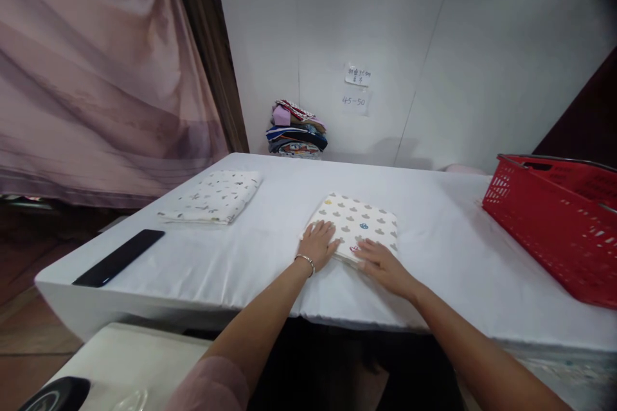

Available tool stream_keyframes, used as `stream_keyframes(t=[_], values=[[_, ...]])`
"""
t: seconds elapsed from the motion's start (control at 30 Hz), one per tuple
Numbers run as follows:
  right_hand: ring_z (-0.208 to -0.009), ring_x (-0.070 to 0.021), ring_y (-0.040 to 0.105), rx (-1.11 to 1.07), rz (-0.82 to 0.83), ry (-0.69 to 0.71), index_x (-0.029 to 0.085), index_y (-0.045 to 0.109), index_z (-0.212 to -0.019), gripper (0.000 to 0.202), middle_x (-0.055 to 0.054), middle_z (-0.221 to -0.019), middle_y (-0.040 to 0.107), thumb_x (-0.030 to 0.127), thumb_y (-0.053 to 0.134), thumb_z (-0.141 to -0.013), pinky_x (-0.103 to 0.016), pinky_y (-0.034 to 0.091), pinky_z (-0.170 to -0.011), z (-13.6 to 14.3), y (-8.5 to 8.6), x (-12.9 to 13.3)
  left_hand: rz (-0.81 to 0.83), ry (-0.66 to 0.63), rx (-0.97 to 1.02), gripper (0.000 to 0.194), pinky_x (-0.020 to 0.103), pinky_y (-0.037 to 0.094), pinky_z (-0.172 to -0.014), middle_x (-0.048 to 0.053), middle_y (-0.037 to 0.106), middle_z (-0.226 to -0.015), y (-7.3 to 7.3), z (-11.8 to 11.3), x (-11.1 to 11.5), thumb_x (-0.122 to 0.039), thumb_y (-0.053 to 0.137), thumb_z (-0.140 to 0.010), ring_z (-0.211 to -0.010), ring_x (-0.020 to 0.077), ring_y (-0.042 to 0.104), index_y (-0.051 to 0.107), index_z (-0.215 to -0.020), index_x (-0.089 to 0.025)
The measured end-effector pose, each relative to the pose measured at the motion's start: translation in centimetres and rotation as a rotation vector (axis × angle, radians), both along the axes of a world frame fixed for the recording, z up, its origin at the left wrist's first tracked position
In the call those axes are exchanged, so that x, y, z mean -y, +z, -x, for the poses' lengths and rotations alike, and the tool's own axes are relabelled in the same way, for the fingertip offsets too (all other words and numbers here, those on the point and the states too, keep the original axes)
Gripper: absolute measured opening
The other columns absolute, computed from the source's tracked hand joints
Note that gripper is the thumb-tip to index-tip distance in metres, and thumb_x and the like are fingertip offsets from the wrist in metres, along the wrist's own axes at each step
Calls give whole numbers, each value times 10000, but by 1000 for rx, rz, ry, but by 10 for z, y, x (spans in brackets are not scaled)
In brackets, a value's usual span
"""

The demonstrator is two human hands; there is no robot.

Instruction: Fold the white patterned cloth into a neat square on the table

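A folded white cloth with grey shapes and a few coloured ones (pixel 354 218) lies flat on the white-covered table (pixel 270 257). On its front left corner rests my left hand (pixel 318 242), fingers spread and a bracelet at the wrist. My right hand (pixel 384 268) lies on the front edge of the same cloth, its fingers stretched out towards the left. Neither hand grips the fabric. Farther left on the table is a second folded white cloth with small dark prints (pixel 216 197).
A black phone-like slab (pixel 120 258) lies at the table's left edge. A red basket (pixel 554 225) stands at the right. Folded fabrics (pixel 296 131) are stacked behind the table by the wall. A pink curtain (pixel 106 77) hangs at the left.
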State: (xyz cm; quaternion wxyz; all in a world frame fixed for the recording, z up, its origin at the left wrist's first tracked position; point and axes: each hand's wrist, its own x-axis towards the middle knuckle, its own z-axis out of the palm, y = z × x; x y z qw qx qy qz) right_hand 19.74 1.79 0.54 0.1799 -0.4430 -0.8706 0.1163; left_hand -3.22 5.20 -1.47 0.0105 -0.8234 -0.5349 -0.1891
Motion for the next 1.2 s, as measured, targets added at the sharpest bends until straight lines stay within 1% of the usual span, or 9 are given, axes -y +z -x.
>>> stream_keyframes(t=[0.13, 0.23, 0.4, 0.5, 0.63, 0.73, 0.83, 0.97, 1.2], values=[[-1309, -266, 256, -84, -100, -185, 273, 530, -1215, 421, -58, -1376, 397, 459, 342, -887, -514, 249, -1022, 1, 10, -32, 3, 8, -3, 441, 466, 202, -1060, 29, 376, -1393, -2, 0, 1, -422, 274, -912, -1313, 220, 252, 405, -1295, -247], [-1320, -295, 212, 50, -77, -292, 268, 482, -1258, 444, -77, -1405, 348, 460, 360, -876, -568, 202, -1010, 0, 0, -46, 20, 9, -9, 444, 464, 197, -1063, 22, 365, -1400, -2, 0, 1, -426, 270, -910, -1314, 216, 252, 406, -1294, -251], [-1330, -265, 191, 170, -46, -319, 263, 413, -1311, 474, -79, -1427, 308, 461, 303, -895, -530, 180, -1025, -2, -22, -47, 228, 20, -60, 428, 426, 293, -1017, 37, 486, -1308, 24, -3, -18, -484, 370, -853, -1230, 228, 396, 526, -1179, -256], [-1334, -257, 178, 182, -42, -321, 276, 393, -1322, 474, -65, -1434, 296, 462, 293, -897, -519, 176, -1027, -2, -22, -46, 247, 147, -46, 456, 458, 310, -986, 58, 492, -1299, 37, -7, -36, -520, 314, -855, -1206, 252, 415, 553, -1134, -250], [-1341, -234, 153, 161, -14, -332, 292, 391, -1321, 478, -46, -1434, 299, 475, 287, -892, -494, 150, -1043, 0, -17, -46, 314, 256, -6, 538, 487, 274, -998, 20, 253, -1454, 28, -5, -50, -539, 269, -849, -1281, 266, 291, 365, -1310, -277], [-1341, -222, 152, 97, -10, -362, 289, 446, -1282, 455, -30, -1430, 305, 460, 313, -881, -470, 135, -1058, -1, -18, -45, 359, 265, 20, 551, 452, 289, -995, -19, 168, -1480, 16, -2, -51, -540, 224, -852, -1292, 252, 263, 294, -1344, -302], [-1345, -255, 127, -44, -9, -500, 236, 497, -1239, 452, -43, -1449, 255, 431, 366, -853, -462, 166, -1062, -6, -26, -43, 355, 258, 24, 552, 435, 273, -1005, -34, 156, -1483, 10, 1, -51, -547, 208, -848, -1298, 243, 250, 276, -1346, -319], [-1336, -286, 163, -297, 93, -682, 170, 436, -1292, 579, -92, -1462, 199, 476, 423, -801, -437, 225, -1062, -15, -35, -37, 357, 270, 27, 546, 435, 282, -995, -38, 171, -1479, 11, 2, -53, -548, 206, -845, -1272, 246, 296, 283, -1340, -330], [-1300, -242, 282, -418, 205, -717, 176, 473, -1263, 569, -84, -1455, 221, 402, 511, -742, -338, 271, -1055, -19, -30, -32, 373, 313, -29, 522, 430, 343, -931, -43, 189, -1473, 20, -5, -46, -487, 229, -846, -1202, 275, 375, 296, -1336, -319]])
